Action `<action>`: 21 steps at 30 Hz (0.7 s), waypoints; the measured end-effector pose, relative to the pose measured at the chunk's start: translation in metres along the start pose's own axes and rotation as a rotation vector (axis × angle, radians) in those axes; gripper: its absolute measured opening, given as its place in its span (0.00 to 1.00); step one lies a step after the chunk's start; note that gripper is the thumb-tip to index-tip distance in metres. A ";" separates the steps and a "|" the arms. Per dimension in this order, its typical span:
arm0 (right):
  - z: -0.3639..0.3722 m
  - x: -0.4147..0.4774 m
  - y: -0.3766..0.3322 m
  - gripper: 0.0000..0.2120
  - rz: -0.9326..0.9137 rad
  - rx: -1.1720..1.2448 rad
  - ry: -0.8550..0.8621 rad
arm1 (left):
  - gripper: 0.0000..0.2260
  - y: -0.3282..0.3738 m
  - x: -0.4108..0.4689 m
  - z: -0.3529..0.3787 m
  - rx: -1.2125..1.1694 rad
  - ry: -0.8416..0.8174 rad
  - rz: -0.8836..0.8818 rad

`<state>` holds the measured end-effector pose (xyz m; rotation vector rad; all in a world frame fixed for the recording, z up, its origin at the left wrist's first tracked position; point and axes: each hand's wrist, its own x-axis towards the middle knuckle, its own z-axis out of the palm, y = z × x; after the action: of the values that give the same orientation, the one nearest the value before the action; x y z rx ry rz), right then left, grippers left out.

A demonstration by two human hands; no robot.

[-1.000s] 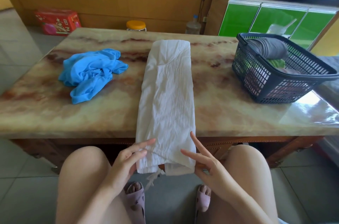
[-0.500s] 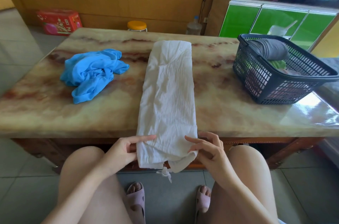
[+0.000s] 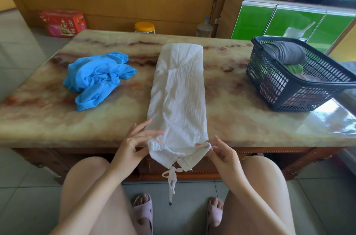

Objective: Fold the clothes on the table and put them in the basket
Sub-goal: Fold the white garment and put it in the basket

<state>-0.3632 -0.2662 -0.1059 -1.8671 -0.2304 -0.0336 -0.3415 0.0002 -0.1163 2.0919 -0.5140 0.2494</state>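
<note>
Crinkled white garment (image 3: 179,90), long folded strip on glossy marble table (image 3: 240,119); left hand (image 3: 131,148), right hand (image 3: 224,157) fingers (image 3: 218,143) pinching hem corners.

Left hand (image 3: 133,144), right hand (image 3: 221,155) higher, white garment (image 3: 179,96) hem lifted (spread)

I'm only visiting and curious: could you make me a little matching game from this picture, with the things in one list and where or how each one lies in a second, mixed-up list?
Things:
1. white garment
2. blue garment
3. basket
4. grey garment

States:
A. crumpled on the left part of the table
B. lying in the basket
C. long folded strip, near end pinched by the left hand and the right hand
D. standing at the table's right end

Pairs: 1-C, 2-A, 3-D, 4-B
</note>
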 end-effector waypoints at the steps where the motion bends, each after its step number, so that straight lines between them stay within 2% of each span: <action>1: 0.000 0.002 -0.002 0.10 0.005 0.033 0.006 | 0.11 0.000 0.002 0.000 -0.008 0.008 -0.018; 3: 0.002 0.005 -0.004 0.08 0.010 0.090 0.002 | 0.11 -0.005 0.006 0.002 -0.038 0.024 -0.081; 5: 0.003 0.010 -0.008 0.08 0.022 0.128 0.024 | 0.07 -0.011 0.010 0.006 -0.127 0.040 -0.222; 6: 0.004 0.015 -0.010 0.08 0.030 0.147 0.043 | 0.08 -0.011 0.015 0.007 -0.172 0.054 -0.288; 8: 0.005 0.032 -0.013 0.10 0.060 0.176 0.102 | 0.19 -0.009 0.032 0.009 -0.200 0.101 -0.338; 9: 0.005 0.044 -0.014 0.09 0.087 0.170 0.131 | 0.21 -0.008 0.045 0.010 -0.181 0.141 -0.384; 13: 0.009 0.103 0.000 0.07 0.278 -0.044 0.221 | 0.19 -0.015 0.096 0.015 -0.138 0.199 -0.693; 15: 0.013 0.116 0.007 0.11 0.367 -0.153 0.233 | 0.18 -0.028 0.107 0.020 -0.122 0.201 -0.780; 17: 0.012 0.115 0.010 0.15 0.383 -0.105 0.205 | 0.18 -0.039 0.108 0.023 -0.129 0.213 -0.821; 21: 0.006 0.097 0.023 0.36 0.258 0.116 0.032 | 0.20 -0.048 0.100 0.028 -0.120 0.218 -0.854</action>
<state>-0.2649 -0.2530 -0.1161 -1.7661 0.0310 0.1244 -0.2309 -0.0269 -0.1308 1.9491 0.4911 -0.0565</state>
